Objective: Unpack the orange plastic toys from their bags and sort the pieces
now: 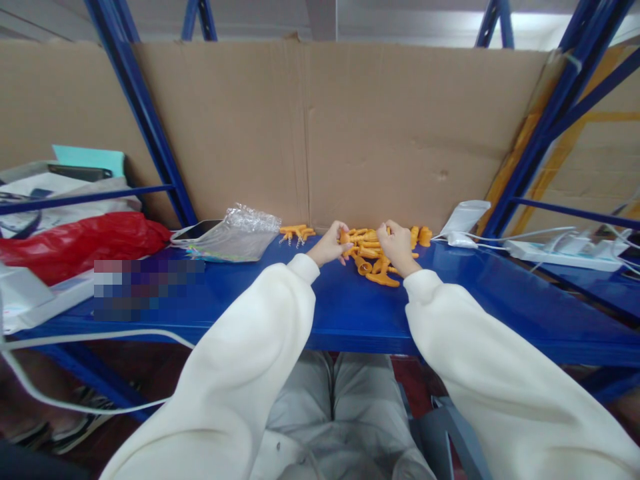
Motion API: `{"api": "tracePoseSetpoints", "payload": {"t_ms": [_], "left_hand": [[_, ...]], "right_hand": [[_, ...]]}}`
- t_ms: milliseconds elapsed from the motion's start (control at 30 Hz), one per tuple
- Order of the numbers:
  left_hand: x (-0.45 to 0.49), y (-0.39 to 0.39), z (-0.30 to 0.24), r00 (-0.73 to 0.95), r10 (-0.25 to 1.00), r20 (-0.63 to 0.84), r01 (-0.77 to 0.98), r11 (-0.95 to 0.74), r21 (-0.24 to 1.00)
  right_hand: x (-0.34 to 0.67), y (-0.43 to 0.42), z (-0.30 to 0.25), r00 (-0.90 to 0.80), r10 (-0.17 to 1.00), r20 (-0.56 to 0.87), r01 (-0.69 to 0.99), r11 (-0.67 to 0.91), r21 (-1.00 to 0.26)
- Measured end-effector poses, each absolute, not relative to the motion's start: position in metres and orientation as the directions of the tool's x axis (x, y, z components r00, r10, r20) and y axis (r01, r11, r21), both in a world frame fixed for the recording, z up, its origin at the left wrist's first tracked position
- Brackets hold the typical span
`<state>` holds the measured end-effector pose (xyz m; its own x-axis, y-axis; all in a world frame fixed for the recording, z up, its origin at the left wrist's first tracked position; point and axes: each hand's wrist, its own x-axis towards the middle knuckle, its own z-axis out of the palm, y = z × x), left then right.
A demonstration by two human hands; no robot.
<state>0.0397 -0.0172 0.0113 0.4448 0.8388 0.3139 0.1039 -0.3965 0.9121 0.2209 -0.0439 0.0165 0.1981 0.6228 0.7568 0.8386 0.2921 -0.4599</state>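
A pile of orange plastic pieces (369, 252), some shaped like parts of a toy figure, lies on the blue shelf top in front of me. At the pile's left side, my left hand (330, 244) is closed with a small rounded orange piece (345, 237) between thumb and fingers. My right hand (395, 243) is closed over the right part of the pile; its fingertips are turned away, so what they pinch is hidden. Further left lie more orange pieces (296, 231) with little spiral ends. Two rounded orange pieces (425, 236) sit just right of my right hand.
Left of the pieces are a clear plastic bag (240, 240) and a red plastic bag (85, 243). A white power strip (565, 253) and cables lie at the right. A cardboard wall (360, 133) stands behind, between blue metal posts (143, 113).
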Motion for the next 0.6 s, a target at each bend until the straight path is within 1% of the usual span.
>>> {"api": "tracePoseSetpoints", "payload": {"t_ms": [200, 300, 400, 467, 500, 533, 600], "left_hand": [[0.036, -0.021, 0.014, 0.475, 0.86, 0.188, 0.14, -0.284, 0.948], [0.034, -0.025, 0.018, 0.475, 0.87, 0.13, 0.175, -0.238, 0.955], [0.033, -0.025, 0.018, 0.484, 0.869, 0.106, 0.2, -0.228, 0.953], [0.033, -0.023, 0.015, 0.475, 0.869, 0.14, 0.21, -0.266, 0.941], [0.034, -0.021, 0.012, 0.462, 0.867, 0.186, 0.213, -0.312, 0.926], [0.035, -0.018, 0.009, 0.444, 0.861, 0.249, 0.22, -0.374, 0.901], [0.037, -0.014, 0.003, 0.393, 0.825, 0.407, 0.258, -0.524, 0.812]], "right_hand": [[0.223, -0.043, 0.015, 0.119, 0.615, 0.779, 0.841, 0.354, -0.408], [0.222, -0.044, 0.016, 0.099, 0.636, 0.765, 0.848, 0.348, -0.399], [0.221, -0.044, 0.016, 0.092, 0.651, 0.753, 0.852, 0.34, -0.398], [0.222, -0.044, 0.016, 0.091, 0.66, 0.746, 0.851, 0.338, -0.402], [0.222, -0.044, 0.015, 0.092, 0.662, 0.744, 0.849, 0.338, -0.406], [0.223, -0.044, 0.014, 0.095, 0.659, 0.746, 0.846, 0.341, -0.409], [0.225, -0.043, 0.012, 0.111, 0.641, 0.759, 0.832, 0.358, -0.423]]}}
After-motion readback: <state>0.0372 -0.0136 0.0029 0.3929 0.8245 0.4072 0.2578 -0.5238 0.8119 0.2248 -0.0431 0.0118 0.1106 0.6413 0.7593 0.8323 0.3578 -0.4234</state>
